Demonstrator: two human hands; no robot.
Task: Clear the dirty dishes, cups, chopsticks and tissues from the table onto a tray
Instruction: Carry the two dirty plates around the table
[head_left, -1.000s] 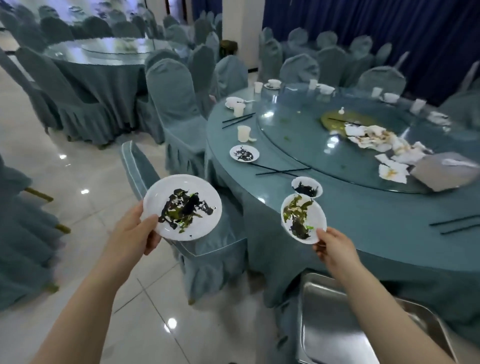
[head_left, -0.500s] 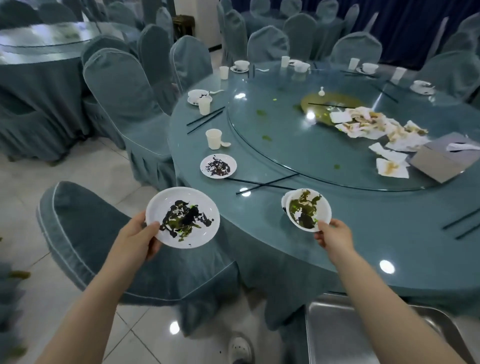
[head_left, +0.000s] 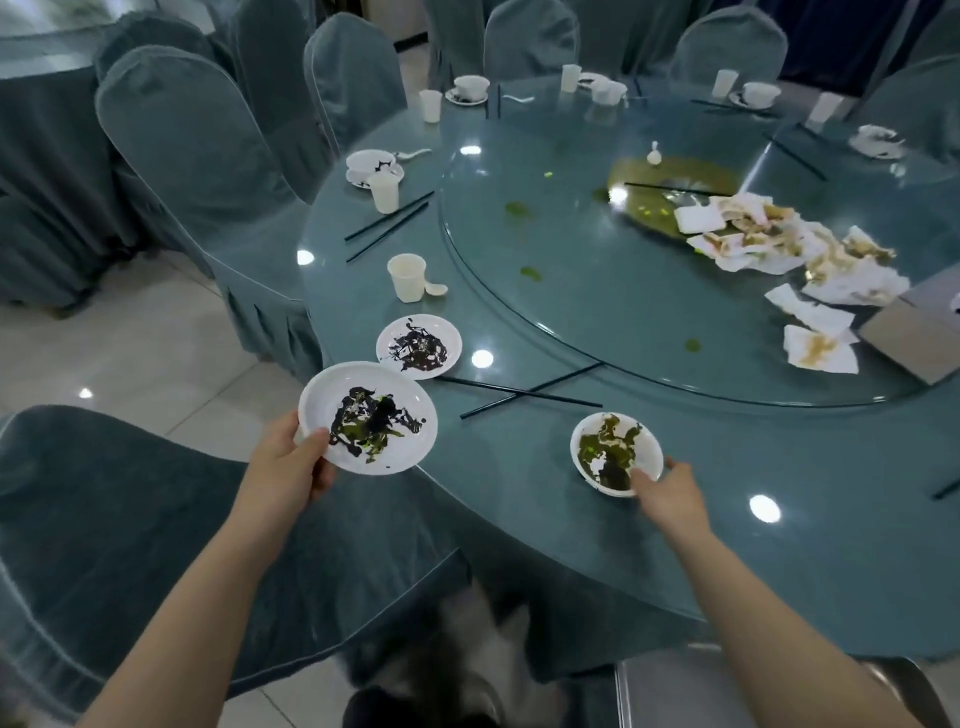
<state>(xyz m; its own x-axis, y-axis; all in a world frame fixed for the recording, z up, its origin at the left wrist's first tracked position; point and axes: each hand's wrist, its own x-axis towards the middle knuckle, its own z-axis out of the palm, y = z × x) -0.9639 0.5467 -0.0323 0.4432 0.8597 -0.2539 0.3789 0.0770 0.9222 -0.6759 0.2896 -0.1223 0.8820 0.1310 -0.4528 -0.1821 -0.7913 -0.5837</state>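
Round table (head_left: 779, 545): dishes, cups, chopsticks, tissues.

Brightness: even, cool indoor light, moderately bright, with a blue-grey cast overall
Light source: overhead lamps, seen only as round white reflections on the glass table (head_left: 779, 519), one just right of the right hand (head_left: 670, 488), others ahead of both hands
Glare: small hot spots also on the glossy floor tiles (head_left: 130, 338) left of the left hand (head_left: 291, 462)
Shadows: soft and faint; darker under the table edge below the hands
Blur: a smeared, unreadable patch between the forearms at the bottom
Distortion: wide-angle bending; chairs (head_left: 202, 156) and table rim curve towards the edges
Focus: far place settings look soft
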